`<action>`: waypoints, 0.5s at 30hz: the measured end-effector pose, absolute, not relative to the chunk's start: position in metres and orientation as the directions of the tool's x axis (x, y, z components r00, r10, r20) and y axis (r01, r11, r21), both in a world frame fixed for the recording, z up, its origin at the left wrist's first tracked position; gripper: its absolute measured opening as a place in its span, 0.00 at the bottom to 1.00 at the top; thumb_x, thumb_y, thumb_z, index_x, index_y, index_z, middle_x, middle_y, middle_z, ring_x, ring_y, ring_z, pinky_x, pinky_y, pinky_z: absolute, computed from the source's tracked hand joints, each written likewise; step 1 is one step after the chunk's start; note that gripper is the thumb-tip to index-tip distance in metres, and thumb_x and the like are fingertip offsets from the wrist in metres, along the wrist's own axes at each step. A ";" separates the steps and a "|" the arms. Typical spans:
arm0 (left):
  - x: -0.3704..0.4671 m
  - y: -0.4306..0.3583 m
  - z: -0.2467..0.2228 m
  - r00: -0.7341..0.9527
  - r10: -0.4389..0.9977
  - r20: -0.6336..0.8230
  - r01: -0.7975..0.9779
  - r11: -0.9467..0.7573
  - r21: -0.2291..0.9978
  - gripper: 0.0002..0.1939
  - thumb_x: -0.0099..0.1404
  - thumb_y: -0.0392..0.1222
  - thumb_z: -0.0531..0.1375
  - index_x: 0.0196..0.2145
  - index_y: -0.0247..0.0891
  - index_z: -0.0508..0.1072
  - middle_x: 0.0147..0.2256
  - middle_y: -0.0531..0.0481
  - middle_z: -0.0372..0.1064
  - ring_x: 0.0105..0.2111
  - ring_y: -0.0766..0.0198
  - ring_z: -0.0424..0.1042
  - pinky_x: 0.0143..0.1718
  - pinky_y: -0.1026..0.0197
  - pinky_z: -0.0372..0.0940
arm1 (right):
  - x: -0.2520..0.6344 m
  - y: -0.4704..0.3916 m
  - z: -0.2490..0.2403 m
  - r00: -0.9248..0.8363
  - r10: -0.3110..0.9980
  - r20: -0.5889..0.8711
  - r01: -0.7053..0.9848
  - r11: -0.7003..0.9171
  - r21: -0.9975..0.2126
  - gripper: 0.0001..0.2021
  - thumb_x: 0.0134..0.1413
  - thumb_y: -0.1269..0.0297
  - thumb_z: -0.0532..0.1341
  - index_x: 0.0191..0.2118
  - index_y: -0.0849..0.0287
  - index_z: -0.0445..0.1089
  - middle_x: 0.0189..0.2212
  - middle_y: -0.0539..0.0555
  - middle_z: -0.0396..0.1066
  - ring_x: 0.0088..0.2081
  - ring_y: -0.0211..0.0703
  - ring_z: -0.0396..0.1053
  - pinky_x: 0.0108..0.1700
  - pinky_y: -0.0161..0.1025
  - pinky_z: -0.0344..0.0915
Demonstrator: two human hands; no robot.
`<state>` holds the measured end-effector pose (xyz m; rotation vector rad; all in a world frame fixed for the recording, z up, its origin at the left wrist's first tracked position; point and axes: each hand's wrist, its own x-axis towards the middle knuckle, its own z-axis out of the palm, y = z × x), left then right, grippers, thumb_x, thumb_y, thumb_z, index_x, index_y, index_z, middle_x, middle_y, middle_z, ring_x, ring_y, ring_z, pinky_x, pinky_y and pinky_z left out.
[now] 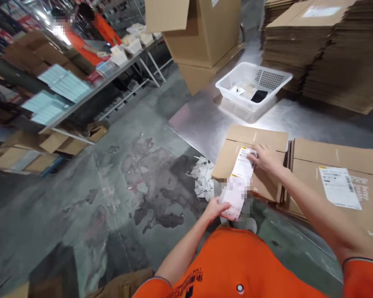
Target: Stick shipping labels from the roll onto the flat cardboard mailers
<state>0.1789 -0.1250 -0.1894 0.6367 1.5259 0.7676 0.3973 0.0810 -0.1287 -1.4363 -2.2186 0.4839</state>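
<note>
A long white label sheet (240, 182) with yellow marks stretches between my two hands. Its lower end is pinched in my left hand (216, 208), past the table's edge. My right hand (265, 157) is closed on the upper end, over a flat brown carton (261, 133) on the metal table. Beside that carton, to the right, lies a stack of flat cartons (307, 165), the top one bearing a white shipping label (340, 187).
A white plastic basket (251, 103) with small items stands behind the cartons. Tall stacks of flattened cardboard (338, 62) rise at the back right, an open box (202, 37) at the back. Scrap paper (204, 178) lies below the table edge. Two people in orange work at a far table.
</note>
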 end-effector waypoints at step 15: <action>0.137 -0.062 -0.140 -0.350 0.869 -0.350 -0.059 0.353 0.934 0.20 0.47 0.52 0.69 0.34 0.34 0.80 0.33 0.45 0.79 0.34 0.56 0.75 0.39 0.57 0.68 | 0.344 -0.002 -0.158 -0.714 0.672 0.195 0.605 0.733 -0.313 0.29 0.61 0.50 0.53 0.62 0.64 0.60 0.64 0.65 0.55 0.65 0.60 0.49 0.64 0.56 0.47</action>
